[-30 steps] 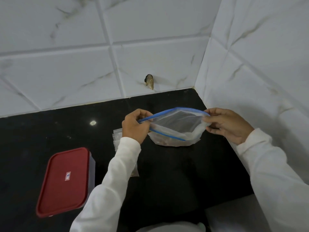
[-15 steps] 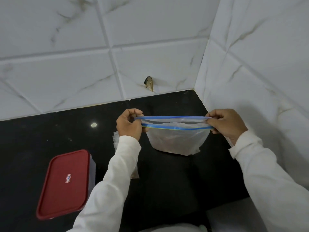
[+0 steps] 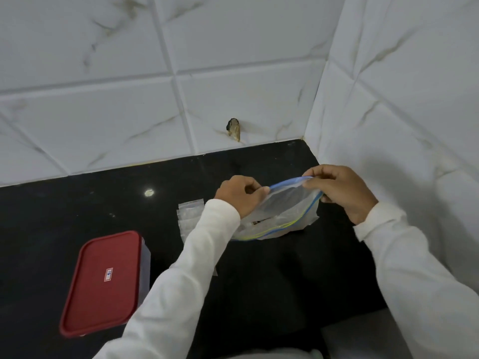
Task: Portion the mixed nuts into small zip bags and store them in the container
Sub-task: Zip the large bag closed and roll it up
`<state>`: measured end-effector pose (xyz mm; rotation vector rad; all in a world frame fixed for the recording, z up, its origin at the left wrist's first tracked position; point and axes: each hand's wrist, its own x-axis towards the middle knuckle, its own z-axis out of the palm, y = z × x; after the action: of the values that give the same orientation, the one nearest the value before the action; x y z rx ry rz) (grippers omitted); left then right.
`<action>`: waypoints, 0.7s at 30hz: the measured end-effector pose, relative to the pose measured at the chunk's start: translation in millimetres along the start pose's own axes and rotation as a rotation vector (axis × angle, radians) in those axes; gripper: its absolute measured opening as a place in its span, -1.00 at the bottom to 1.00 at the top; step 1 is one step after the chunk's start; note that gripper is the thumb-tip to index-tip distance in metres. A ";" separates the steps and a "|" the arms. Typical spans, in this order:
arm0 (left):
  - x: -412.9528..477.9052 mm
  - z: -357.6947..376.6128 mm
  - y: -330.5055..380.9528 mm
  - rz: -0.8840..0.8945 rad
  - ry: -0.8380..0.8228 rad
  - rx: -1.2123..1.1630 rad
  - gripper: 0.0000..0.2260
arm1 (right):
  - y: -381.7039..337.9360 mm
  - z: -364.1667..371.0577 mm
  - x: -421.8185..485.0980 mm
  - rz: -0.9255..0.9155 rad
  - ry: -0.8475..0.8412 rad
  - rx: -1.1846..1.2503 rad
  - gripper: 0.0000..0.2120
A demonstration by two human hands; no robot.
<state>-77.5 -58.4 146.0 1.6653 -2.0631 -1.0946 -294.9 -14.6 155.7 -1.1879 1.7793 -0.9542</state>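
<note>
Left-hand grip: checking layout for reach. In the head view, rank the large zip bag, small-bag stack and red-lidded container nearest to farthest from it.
1. large zip bag, pinched at its rim by the left-hand grip.
2. small-bag stack, just left of the wrist.
3. red-lidded container, far left, nearer the person.

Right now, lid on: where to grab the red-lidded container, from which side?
Probably from above, spanning the container across its short width, fingers on its long sides just under the rim of the red lid. It lies flat on the counter, lid closed and smooth, no handle showing; its clear right wall is exposed.
</note>
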 end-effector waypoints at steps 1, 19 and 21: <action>1.9 1.5 1.3 0.008 -0.013 -0.068 -0.84 | -1.1 -2.9 -1.0 0.042 -0.059 0.032 -0.92; 7.7 -3.7 23.6 0.332 0.190 -0.030 -0.66 | -18.0 -16.1 3.7 -0.169 -0.207 -0.167 -0.90; 9.3 -1.5 25.3 0.300 0.112 -0.066 -0.71 | -17.6 -12.7 5.9 -0.259 -0.105 -0.205 -0.90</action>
<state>-97.5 -66.2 162.4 1.3011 -2.0936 -0.9372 -301.4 -23.1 175.4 -1.5987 1.6976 -0.8502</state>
